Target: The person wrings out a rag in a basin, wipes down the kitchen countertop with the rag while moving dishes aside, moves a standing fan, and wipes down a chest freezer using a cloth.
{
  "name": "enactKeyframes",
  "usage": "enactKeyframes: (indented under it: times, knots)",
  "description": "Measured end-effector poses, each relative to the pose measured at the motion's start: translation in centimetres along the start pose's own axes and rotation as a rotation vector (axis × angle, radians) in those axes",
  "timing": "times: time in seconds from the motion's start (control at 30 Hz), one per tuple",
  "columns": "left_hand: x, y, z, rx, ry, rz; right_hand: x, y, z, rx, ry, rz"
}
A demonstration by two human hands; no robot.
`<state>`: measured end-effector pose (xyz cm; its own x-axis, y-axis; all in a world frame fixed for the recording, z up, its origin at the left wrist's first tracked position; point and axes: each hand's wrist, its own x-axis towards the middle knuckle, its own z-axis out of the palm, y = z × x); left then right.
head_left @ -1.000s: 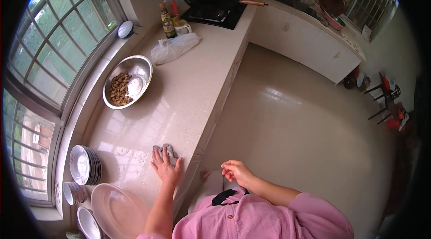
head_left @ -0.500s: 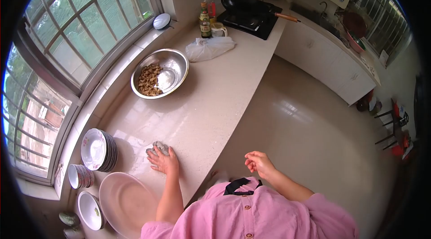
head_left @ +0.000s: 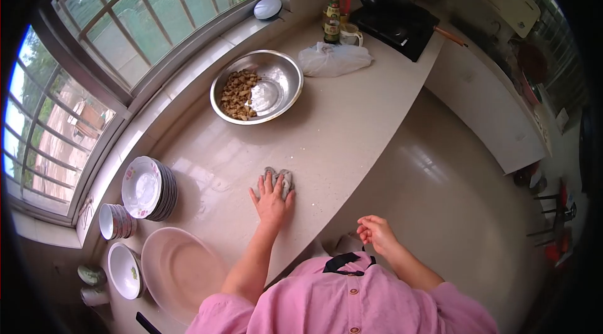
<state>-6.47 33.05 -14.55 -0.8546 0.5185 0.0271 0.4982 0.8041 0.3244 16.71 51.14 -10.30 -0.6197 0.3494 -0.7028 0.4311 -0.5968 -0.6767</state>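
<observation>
The grey, crumpled cloth (head_left: 287, 178) lay on the glossy beige countertop (head_left: 330, 136) at the centre of the frame, slightly below mid-height. The left hand (head_left: 271, 205) was wide, with its fingers spread across the near part of the cloth, the far edge of which projected beyond the fingertips. The right hand (head_left: 377, 231) was positioned lower right of centre, apart from the countertop edge, with its fingers partly curled; whether it was fully closed or contained anything could not be told. A round, shiny stainless-steel bowl (head_left: 287, 78) stood above centre; brown chunks (head_left: 237, 92) occupied its left side, and a white substance (head_left: 262, 96) lay beside them. A translucent white plastic bag (head_left: 336, 59) rested just to the right of the bowl. A stack of white, floral-patterned round plates (head_left: 147, 188) was located at centre left, with a stack of small patterned bowls (head_left: 117, 221) adjacent at its lower left. Below these, a round white bowl (head_left: 124, 271) stood beside a large, pale pink plastic basin (head_left: 182, 271) in the lower left. A black wok (head_left: 386, 2) was set at the upper right.
</observation>
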Motion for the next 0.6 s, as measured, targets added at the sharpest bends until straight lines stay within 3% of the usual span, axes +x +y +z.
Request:
enactKeyframes:
  times: [0.2,0.37,0.47,0.6]
  knots:
    - [6.6,-11.3,-5.1,0.194,0.042,-0.411,1.7,-1.4,-1.7,-0.032,-0.033,0.021]
    - [3.3,-13.9,-4.1,0.169,0.178,-0.772,2.7,-3.8,-4.4,-0.06,-0.045,0.027]
    - [-0.6,-11.5,-1.8,0.163,0.203,-0.741,4.1,-3.8,-6.2,-0.074,-0.032,0.059]
    - [-6.2,-3.5,-1.4,0.135,0.159,-0.687,5.7,-4.2,-6.5,-0.076,-0.09,0.098]
